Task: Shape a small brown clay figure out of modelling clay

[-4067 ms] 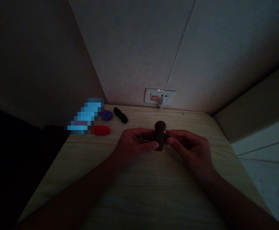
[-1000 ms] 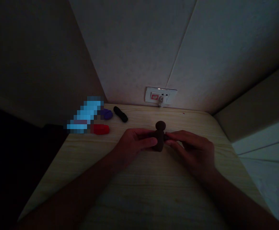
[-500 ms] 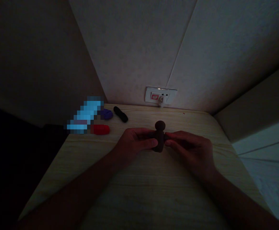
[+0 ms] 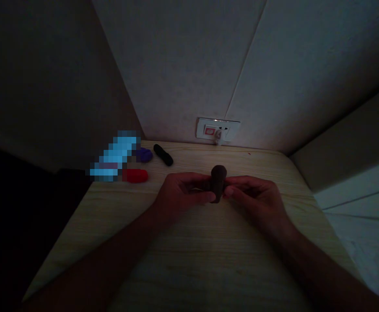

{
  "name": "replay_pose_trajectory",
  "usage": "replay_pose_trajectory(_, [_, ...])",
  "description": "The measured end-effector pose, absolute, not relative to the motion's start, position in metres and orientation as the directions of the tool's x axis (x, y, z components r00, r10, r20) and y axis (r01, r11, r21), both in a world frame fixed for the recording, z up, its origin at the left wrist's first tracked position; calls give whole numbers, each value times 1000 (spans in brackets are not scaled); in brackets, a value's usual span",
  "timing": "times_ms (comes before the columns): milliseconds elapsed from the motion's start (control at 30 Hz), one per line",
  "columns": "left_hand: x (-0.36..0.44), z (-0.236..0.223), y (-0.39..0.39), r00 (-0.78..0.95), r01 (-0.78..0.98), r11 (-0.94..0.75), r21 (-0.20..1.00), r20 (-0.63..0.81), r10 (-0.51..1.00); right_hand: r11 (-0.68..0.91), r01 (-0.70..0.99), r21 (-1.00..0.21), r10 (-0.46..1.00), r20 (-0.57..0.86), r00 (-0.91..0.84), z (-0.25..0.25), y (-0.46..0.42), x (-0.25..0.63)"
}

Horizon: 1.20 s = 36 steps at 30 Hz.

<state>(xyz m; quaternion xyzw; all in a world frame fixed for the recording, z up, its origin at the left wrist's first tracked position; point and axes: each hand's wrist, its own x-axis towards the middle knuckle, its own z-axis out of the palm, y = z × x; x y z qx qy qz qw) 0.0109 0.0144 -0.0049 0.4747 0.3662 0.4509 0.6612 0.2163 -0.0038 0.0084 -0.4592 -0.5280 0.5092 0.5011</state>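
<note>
Between my two hands a small brown figure, apparently of modelling clay (image 4: 218, 180), is held over the middle of the wooden tabletop. It has a round head on a thick body, and a small piece juts from its right side. My left hand (image 4: 183, 193) grips the body from the left, thumb across its lower front. My right hand (image 4: 257, 197) has thumb and fingers pinched at the figure's right side, around the jutting piece. The dim light hides the fingertips behind the figure.
At the tabletop's (image 4: 183, 260) back left lie a red clay-like roll (image 4: 136, 175), a purple lump (image 4: 144, 154) and a black stick-shaped piece (image 4: 163, 155). Beside them is a pixelated bright-blue rectangle (image 4: 114, 158). A wall socket (image 4: 218, 129) with a plug sits behind the table.
The figure has tilted, so its head now overlaps the body more. My right hand has shifted slightly left, fingers closer against the figure's side. My left hand keeps its hold.
</note>
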Motion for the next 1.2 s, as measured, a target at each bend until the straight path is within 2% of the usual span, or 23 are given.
replay_pose_trajectory(233, [12,-4,14,311,-244,127,961,-46,949,61,-3,-998,995,61,-84,7,-4,217])
replay_pose_trajectory(400, [11,-5,14,308,-236,128,963,-51,950,129,45,-991,991,128,-35,10,-6,215])
replay_pose_trajectory(667, [12,-7,14,370,-284,197,938,-83,925,260,125,-958,965,254,-61,9,-10,216])
replay_pose_trajectory(1067, [11,-7,14,379,-276,198,941,-83,922,211,144,-967,976,200,-85,9,-10,216])
replay_pose_trajectory(1200, [13,-6,13,352,-281,164,945,-57,934,154,112,-982,985,143,-96,10,-8,218])
